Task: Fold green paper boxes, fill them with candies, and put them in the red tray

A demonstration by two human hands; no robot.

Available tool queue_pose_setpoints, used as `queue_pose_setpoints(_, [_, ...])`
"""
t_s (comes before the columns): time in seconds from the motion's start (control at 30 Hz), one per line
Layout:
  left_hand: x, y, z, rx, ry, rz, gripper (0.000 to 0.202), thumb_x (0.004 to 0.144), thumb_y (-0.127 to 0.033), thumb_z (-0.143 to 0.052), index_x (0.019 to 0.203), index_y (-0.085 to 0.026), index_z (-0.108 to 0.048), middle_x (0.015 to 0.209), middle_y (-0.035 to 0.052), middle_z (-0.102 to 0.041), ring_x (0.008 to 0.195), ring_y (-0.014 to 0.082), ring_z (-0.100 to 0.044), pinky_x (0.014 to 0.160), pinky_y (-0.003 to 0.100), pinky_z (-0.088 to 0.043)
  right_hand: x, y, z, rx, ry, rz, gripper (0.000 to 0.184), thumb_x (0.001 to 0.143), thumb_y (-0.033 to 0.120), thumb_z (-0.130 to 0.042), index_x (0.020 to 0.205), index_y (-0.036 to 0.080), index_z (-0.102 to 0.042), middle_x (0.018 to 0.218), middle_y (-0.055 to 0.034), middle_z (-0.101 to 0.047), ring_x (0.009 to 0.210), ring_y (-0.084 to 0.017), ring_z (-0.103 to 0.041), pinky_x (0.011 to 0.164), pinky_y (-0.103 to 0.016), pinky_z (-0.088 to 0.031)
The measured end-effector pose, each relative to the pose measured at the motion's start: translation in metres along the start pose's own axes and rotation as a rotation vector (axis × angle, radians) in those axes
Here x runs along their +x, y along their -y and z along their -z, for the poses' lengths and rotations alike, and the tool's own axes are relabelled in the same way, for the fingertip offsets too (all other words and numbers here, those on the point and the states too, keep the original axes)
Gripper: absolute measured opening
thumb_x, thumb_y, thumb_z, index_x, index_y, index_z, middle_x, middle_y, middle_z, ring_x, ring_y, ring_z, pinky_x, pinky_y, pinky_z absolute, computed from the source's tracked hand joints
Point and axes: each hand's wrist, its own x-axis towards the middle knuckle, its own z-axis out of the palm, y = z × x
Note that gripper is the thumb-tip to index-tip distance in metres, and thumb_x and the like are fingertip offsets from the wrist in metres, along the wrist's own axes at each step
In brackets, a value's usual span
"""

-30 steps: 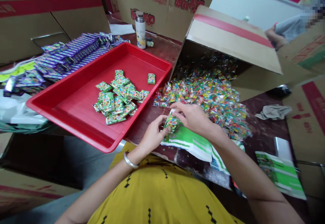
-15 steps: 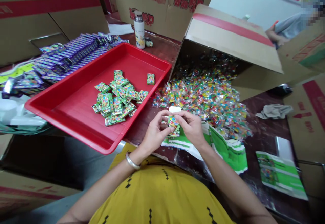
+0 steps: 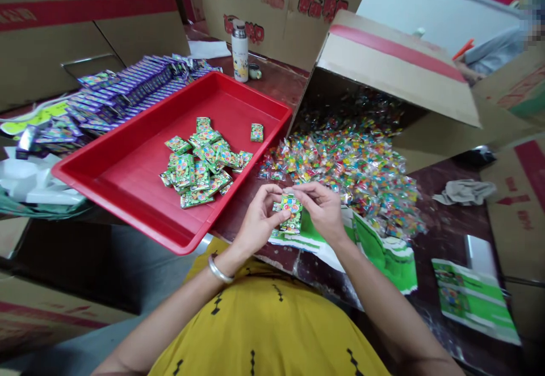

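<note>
Between my hands is a small green printed candy box [image 3: 292, 217], held up over the table edge. My left hand [image 3: 260, 214] grips it from the left, thumb across its front. At its top edge the fingers of my right hand [image 3: 319, 208] pinch the flap end. Left of my hands a red tray [image 3: 128, 200] bears a pile of similar green boxes [image 3: 202, 163] and a single box [image 3: 256, 132] apart near its right wall. Just beyond my right hand spreads a heap of clear-wrapped colourful candies [image 3: 353, 166].
The candies spill from a tipped cardboard carton [image 3: 404, 61]. Purple flat packs [image 3: 131, 89] lie in rows behind the tray. A bottle [image 3: 240, 55] stands at the back. Green-and-white sheets [image 3: 383, 251], a grey cloth [image 3: 465, 192] and a person's sleeve [image 3: 494, 49] are to the right.
The white flap that stood up at the top of the box is now folded down under my right fingers. The view has shifted slightly.
</note>
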Motion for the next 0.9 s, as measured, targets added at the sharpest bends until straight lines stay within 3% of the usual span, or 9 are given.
queue_pose_setpoints(0.07, [0.000, 0.000, 0.000, -0.037, -0.027, 0.016, 0.045, 0.076, -0.021, -0.075, 0.110, -0.023, -0.046, 0.095, -0.0003, -0.058, 0.081, 0.0118, -0.059, 0.069, 0.022, -0.048, 0.001, 0.001, 0.000, -0.003, 0.018, 0.020, 0.011, 0.084, 0.031, -0.072, 0.089, 0.022, -0.073, 0.098, -0.0065, -0.075, 0.094, -0.023, -0.070, 0.087, -0.037, -0.055])
queue_pose_setpoints(0.17, [-0.002, -0.001, 0.000, 0.028, -0.044, 0.019, 0.047, 0.075, -0.019, -0.075, 0.112, -0.022, -0.048, 0.099, 0.0014, -0.058, 0.085, 0.0131, -0.060, 0.065, 0.020, -0.049, 0.002, 0.004, -0.002, -0.012, 0.036, 0.004, 0.013, 0.081, 0.033, -0.075, 0.077, 0.021, -0.071, 0.095, -0.0060, -0.075, 0.092, -0.022, -0.070, 0.084, -0.036, -0.055])
queue_pose_setpoints(0.33, [-0.008, -0.005, 0.001, 0.235, -0.054, -0.072, 0.047, 0.082, -0.019, -0.069, 0.124, -0.023, -0.048, 0.115, 0.0072, -0.059, 0.105, 0.0201, -0.061, 0.074, 0.025, -0.053, 0.010, 0.011, 0.001, -0.028, 0.079, -0.170, 0.020, 0.075, 0.034, -0.080, 0.085, 0.019, -0.071, 0.086, -0.0052, -0.074, 0.075, -0.018, -0.067, 0.070, -0.031, -0.053])
queue_pose_setpoints(0.53, [-0.011, -0.011, 0.003, 0.303, 0.017, -0.081, 0.053, 0.085, -0.020, -0.065, 0.135, -0.026, -0.046, 0.132, 0.0097, -0.057, 0.116, 0.0242, -0.057, 0.081, 0.030, -0.054, 0.025, 0.013, 0.010, -0.002, 0.124, -0.280, 0.025, 0.071, 0.037, -0.082, 0.070, 0.017, -0.068, 0.068, -0.0018, -0.069, 0.063, -0.015, -0.062, 0.063, -0.028, -0.049])
queue_pose_setpoints(0.63, [-0.010, -0.014, 0.004, 0.319, 0.036, -0.078, 0.054, 0.086, -0.021, -0.065, 0.137, -0.026, -0.048, 0.127, 0.0088, -0.060, 0.113, 0.0236, -0.058, 0.081, 0.030, -0.053, 0.025, 0.015, 0.010, -0.036, 0.156, -0.241, 0.024, 0.072, 0.038, -0.081, 0.071, 0.017, -0.068, 0.069, -0.0018, -0.069, 0.064, -0.015, -0.062, 0.062, -0.028, -0.049])
queue_pose_setpoints(0.77, [-0.013, -0.011, 0.003, 0.324, 0.030, -0.088, 0.042, 0.086, -0.024, -0.066, 0.127, -0.025, -0.057, 0.122, 0.0073, -0.063, 0.109, 0.0225, -0.060, 0.081, 0.029, -0.053, 0.015, 0.020, 0.007, -0.149, 0.155, -0.053, 0.021, 0.084, 0.037, -0.070, 0.073, 0.018, -0.070, 0.077, -0.0030, -0.071, 0.071, -0.016, -0.063, 0.068, -0.030, -0.050])
queue_pose_setpoints(0.9, [-0.006, -0.014, 0.008, 0.349, -0.008, -0.118, 0.030, 0.087, -0.022, -0.063, 0.117, -0.022, -0.059, 0.110, 0.0058, -0.066, 0.101, 0.0197, -0.064, 0.084, 0.030, -0.054, 0.009, 0.019, 0.012, -0.228, 0.227, -0.003, 0.024, 0.093, 0.038, -0.058, 0.102, 0.022, -0.074, 0.105, -0.0060, -0.072, 0.097, -0.020, -0.065, 0.081, -0.032, -0.052])
